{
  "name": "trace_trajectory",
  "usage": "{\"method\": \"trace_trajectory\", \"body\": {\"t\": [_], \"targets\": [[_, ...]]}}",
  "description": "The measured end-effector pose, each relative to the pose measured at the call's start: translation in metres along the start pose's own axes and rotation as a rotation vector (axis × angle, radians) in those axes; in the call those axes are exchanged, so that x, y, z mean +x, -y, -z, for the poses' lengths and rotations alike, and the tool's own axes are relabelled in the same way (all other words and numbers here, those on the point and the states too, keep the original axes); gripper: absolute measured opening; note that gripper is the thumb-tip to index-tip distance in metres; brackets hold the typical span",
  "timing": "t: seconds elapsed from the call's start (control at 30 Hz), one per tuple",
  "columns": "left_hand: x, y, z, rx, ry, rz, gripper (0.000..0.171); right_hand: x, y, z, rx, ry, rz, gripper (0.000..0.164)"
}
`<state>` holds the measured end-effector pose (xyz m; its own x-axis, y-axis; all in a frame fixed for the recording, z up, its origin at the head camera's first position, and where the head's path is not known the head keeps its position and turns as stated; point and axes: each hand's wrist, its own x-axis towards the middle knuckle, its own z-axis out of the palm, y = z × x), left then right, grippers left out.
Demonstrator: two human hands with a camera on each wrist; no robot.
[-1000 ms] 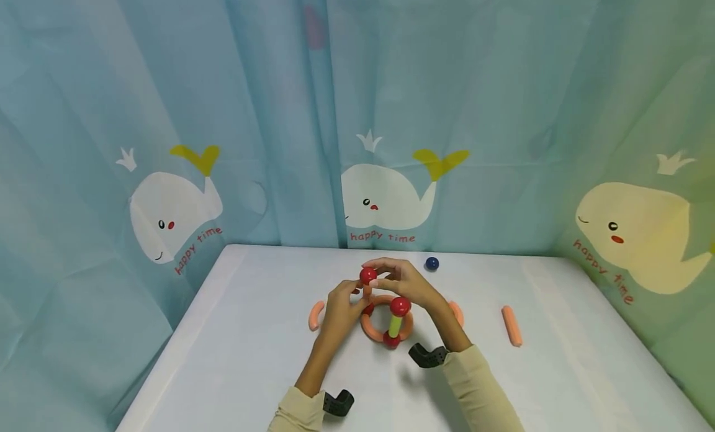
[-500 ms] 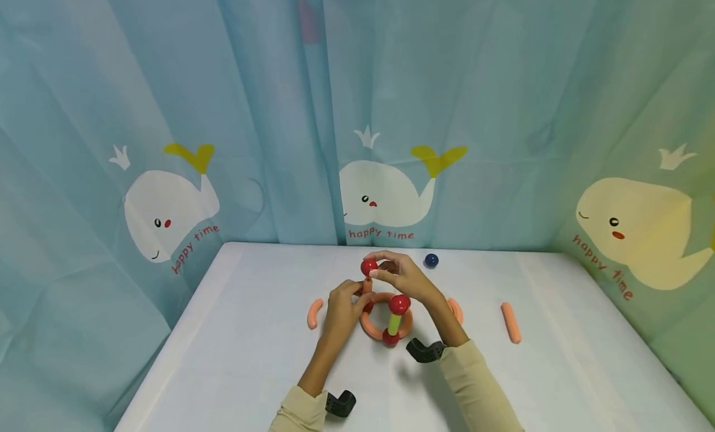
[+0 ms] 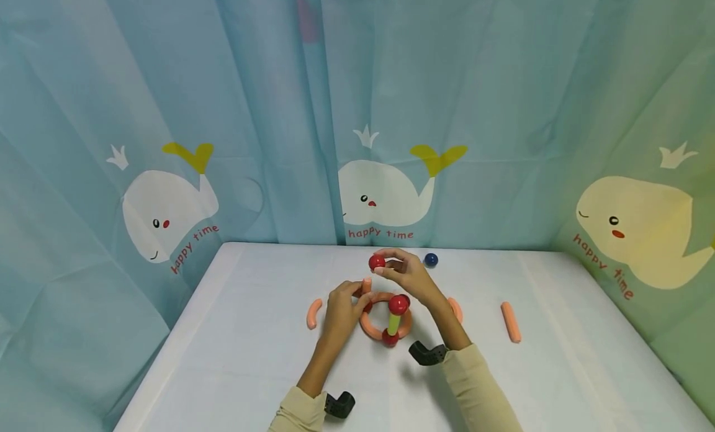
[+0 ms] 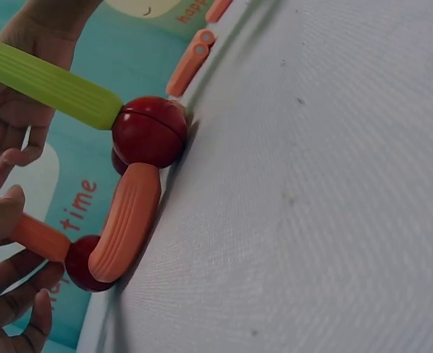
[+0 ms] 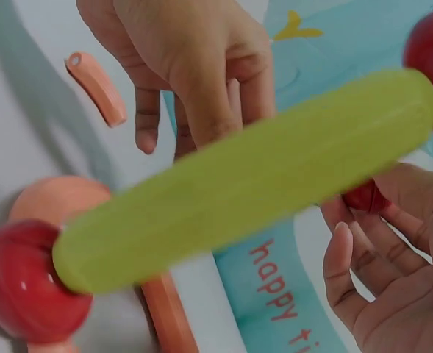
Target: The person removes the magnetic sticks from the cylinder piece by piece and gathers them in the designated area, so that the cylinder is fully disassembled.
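Head view: glossy red ball (image 3: 377,262), plastic-looking, is now off the tip of the straight orange rod (image 3: 367,285); clear gap btwn them, vs. moments ago when ball's at the tip.
Right hand (image 3: 410,275): pinches that ball btwn thumb & fingers, up & to the right of rod tip.
Left hand (image 3: 342,308): thumb & fingers grip the rod, approx. same pos. as prev. frames.
Orange rod: upright, lower end at a red joint ball on far-left side of ring; upper end bare.
Orange ring (image 3: 365,327): curved orange plastic-looking pcs w/ red joint balls, lying on white-covered table (image 3: 251,370).
Green upright: lime-green ribbed rod (image 3: 393,324) stands at ring's near side, red ball each end.
Bare tip: means only the green upright reads as topped; L grip prob. steadies the orange one (my judgement).
Loose pcs: dark blue ball (image 3: 431,260) beyond R hand; short curved orange pc. (image 3: 314,314) left of L hand; another (image 3: 457,310) partly behind R forearm; straight orange stick (image 3: 511,322) far right.
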<state>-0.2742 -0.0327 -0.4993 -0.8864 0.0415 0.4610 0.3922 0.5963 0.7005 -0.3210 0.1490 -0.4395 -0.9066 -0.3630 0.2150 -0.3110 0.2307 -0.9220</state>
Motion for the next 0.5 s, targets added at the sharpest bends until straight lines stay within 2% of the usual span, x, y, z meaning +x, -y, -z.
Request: {"method": "trace_trajectory", "body": {"t": [0.3, 0.5], "targets": [[0.001, 0.002, 0.003, 0.0, 0.037, 0.073, 0.031, -0.006, -0.018, 0.037, -0.052, -0.158, -0.036, 0.045], [0.002, 0.003, 0.006, -0.005, 0.051, 0.098, 0.034, -0.011, -0.038, 0.07, -0.169, -0.321, -0.138, 0.048]]}}
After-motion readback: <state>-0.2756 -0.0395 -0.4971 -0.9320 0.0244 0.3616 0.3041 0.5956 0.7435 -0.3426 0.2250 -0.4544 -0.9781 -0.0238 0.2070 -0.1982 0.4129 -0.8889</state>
